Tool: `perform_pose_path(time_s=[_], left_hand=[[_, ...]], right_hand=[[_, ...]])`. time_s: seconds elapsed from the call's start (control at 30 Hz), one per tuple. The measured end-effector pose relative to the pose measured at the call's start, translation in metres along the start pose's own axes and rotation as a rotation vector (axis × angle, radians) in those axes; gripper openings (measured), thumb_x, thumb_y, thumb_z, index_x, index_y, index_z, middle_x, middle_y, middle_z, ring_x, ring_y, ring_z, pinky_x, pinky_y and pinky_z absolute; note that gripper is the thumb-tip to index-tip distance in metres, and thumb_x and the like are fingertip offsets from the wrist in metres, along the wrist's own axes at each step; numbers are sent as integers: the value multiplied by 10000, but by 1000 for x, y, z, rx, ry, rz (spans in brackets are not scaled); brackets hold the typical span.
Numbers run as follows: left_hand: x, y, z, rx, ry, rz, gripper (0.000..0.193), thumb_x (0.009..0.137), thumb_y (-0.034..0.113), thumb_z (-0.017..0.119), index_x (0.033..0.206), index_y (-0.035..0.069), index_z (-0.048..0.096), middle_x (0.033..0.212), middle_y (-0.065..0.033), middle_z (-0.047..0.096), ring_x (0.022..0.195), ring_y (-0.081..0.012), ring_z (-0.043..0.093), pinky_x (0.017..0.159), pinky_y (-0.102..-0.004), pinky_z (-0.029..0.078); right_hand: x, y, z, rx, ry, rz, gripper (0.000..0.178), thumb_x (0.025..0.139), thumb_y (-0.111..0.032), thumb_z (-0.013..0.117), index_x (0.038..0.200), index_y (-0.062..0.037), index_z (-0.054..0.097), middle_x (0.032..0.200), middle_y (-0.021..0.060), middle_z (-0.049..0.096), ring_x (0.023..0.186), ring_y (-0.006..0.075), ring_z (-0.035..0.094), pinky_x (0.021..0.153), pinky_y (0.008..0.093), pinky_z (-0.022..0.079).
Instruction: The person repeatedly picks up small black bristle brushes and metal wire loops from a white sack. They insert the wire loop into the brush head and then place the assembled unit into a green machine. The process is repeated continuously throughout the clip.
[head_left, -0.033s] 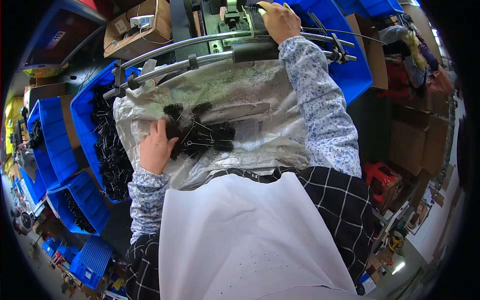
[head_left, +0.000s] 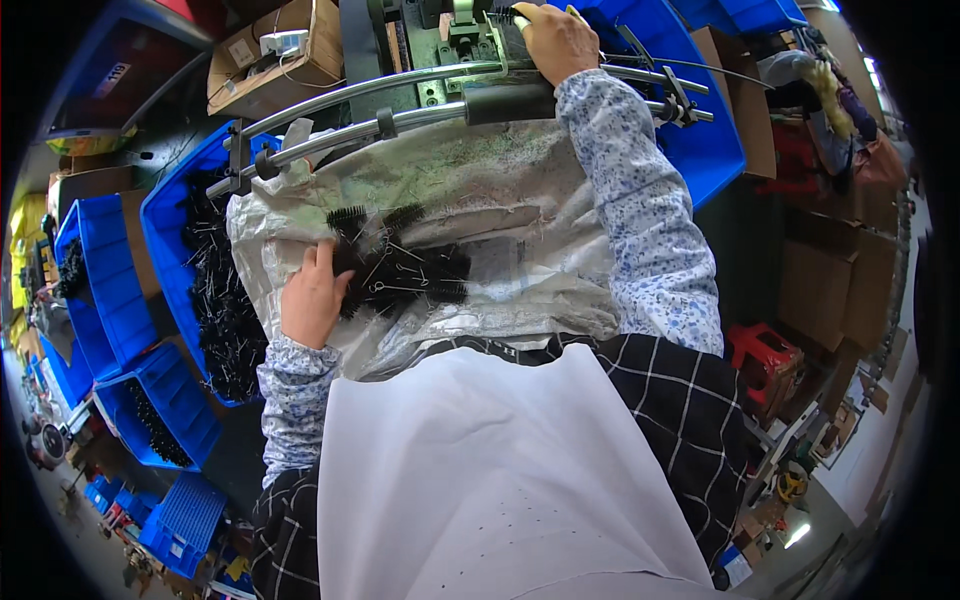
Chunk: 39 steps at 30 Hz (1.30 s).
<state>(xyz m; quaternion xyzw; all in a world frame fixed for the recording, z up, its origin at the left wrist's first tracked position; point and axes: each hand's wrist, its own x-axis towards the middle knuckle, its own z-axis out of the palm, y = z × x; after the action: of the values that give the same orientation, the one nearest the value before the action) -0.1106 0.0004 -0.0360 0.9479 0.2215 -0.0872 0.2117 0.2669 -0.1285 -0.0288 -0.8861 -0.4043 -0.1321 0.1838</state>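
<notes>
A heap of small black bristle brushes [head_left: 415, 268] with twisted wire stems and looped ends lies on the pale, crumpled sheet [head_left: 480, 225] before me. At its left edge rests my left hand [head_left: 315, 300], thumb and forefinger apart and touching the bristles; no brush is plainly gripped. My right hand [head_left: 560, 42] reaches forward to the metal machine [head_left: 463, 40]. Its fingers close on a black brush [head_left: 503, 16] whose bristles stick out to the left, beside the machine head. The palm side of that hand is hidden.
Metal rails [head_left: 400, 122] cross between me and the machine. A blue bin [head_left: 160, 215] full of black brushes stands at left, with more blue bins [head_left: 110, 290] beyond. Another blue bin [head_left: 715, 130] sits at right, a red stool [head_left: 765, 365] below it. A person [head_left: 820, 95] is at far right.
</notes>
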Motion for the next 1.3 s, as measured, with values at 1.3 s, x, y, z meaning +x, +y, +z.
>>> perform_pose_path(time_s=[1.3], left_hand=[[14, 37, -48, -591, 501, 62, 253, 828, 123, 585, 1060, 31, 549, 796, -35, 531, 617, -83, 472, 576, -219, 408]], right_hand=[[-2, -28, 42, -79, 124, 19, 204, 734, -177, 534, 881, -92, 647, 846, 88, 638, 911, 277, 576, 775, 431, 418]])
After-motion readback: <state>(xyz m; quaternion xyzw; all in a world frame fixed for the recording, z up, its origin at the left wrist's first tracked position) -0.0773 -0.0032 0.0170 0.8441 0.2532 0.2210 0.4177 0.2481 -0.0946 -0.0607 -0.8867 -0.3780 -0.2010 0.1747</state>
